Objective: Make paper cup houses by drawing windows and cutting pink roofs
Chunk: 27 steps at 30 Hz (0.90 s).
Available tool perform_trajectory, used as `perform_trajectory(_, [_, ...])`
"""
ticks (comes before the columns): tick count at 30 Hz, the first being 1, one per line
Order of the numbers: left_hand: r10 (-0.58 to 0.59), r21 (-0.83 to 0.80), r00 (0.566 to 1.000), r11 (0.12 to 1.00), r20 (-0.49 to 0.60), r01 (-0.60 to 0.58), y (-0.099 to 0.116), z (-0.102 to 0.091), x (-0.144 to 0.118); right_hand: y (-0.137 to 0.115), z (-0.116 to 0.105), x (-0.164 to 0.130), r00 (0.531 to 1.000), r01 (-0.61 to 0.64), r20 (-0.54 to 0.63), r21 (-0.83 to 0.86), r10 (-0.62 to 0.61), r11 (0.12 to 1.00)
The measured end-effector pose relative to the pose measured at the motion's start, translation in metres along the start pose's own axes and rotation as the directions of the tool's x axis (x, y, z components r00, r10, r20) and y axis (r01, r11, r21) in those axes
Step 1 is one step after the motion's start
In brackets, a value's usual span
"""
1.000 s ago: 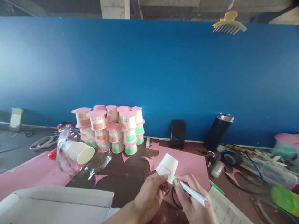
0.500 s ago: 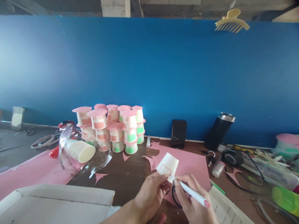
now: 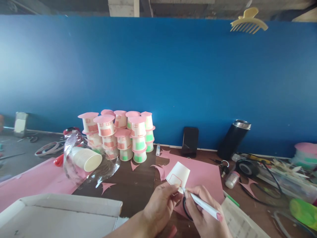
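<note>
Lower centre of the frame: left hand [image 3: 159, 208] grips a small white paper cup [image 3: 178, 175] at its rim, cup tilted, a red outlined box drawn on its side. Right hand [image 3: 201, 211] is closed around a white marker [image 3: 201, 205] (pink end cap), tip touching the cup near the rim. Pink paper sheet [image 3: 200, 175] lies under them on the table. Stack of decorated cups [image 3: 121, 135] sits left of centre against the blue wall; sleeve of plain cups [image 3: 85, 159] in plastic at mid left.

Brown table [image 3: 133, 191] carries pink paper [image 3: 200, 173], stacked cup houses [image 3: 121, 137], flask [image 3: 232, 140].
</note>
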<state>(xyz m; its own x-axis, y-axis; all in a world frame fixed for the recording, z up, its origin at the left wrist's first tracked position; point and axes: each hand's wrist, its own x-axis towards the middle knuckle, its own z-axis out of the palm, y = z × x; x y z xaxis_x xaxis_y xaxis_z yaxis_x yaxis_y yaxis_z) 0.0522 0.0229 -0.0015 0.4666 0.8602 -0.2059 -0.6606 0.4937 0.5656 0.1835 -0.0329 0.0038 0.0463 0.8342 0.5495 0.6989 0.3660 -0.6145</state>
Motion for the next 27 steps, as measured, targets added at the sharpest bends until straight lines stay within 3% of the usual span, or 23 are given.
perform_trajectory(22, [-0.001,0.022,1.000,1.000,-0.016,0.002,0.0023,0.0014,0.0000,-0.0030,0.0041,-0.0025,0.999,-0.032,0.040,0.034,0.031,0.999])
perform_trajectory(27, [-0.009,-0.028,0.998,1.000,-0.070,0.007,-0.0006,0.0005,0.0014,-0.0040,0.0034,-0.0034,0.999,-0.038,0.018,0.075,0.037,0.996])
